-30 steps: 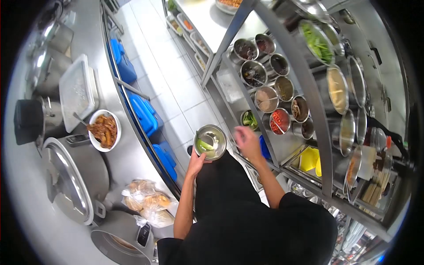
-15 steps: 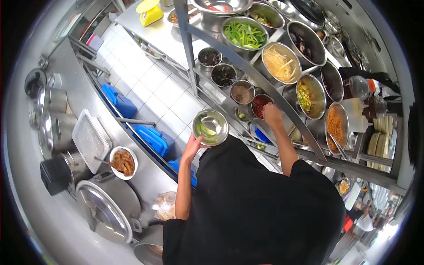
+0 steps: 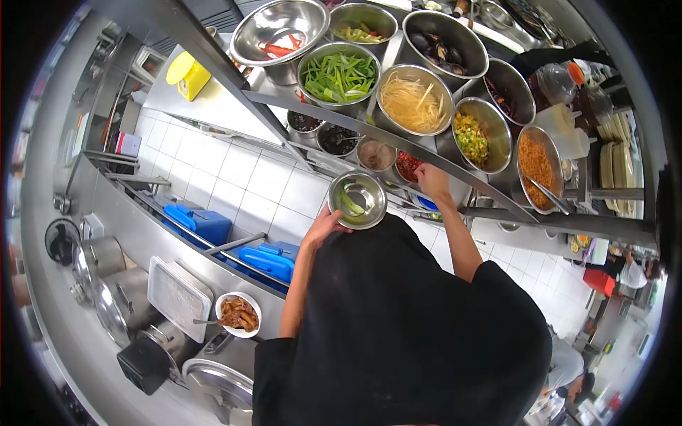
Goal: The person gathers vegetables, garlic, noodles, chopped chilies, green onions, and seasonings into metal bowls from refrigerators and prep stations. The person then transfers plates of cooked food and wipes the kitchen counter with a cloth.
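My left hand (image 3: 328, 226) grips the rim of a small steel bowl (image 3: 357, 200), which has green vegetable pieces inside. To the right, my right hand (image 3: 432, 180) is at the edge of a steel container of chopped red chili (image 3: 408, 166), under the shelf rail. Its fingers are pressed together, and what they hold, if anything, is too small to make out. Beside the chili stand a container of pale powder (image 3: 376, 155) and one with dark contents (image 3: 338, 139).
On the upper shelf are bowls of green onion (image 3: 339, 75), pale shreds (image 3: 415, 101), chopped peppers (image 3: 472, 139) and orange crumbs (image 3: 538, 170). A metal rail (image 3: 398, 135) crosses above my right hand. The left counter (image 3: 142, 234) holds pots and a white bowl of meat (image 3: 239, 314). Other people are at lower right.
My right hand has moved from open space to the chili container. The view has swung, bringing the upper shelf's bowls nearer the middle. My left hand still has the steel bowl.
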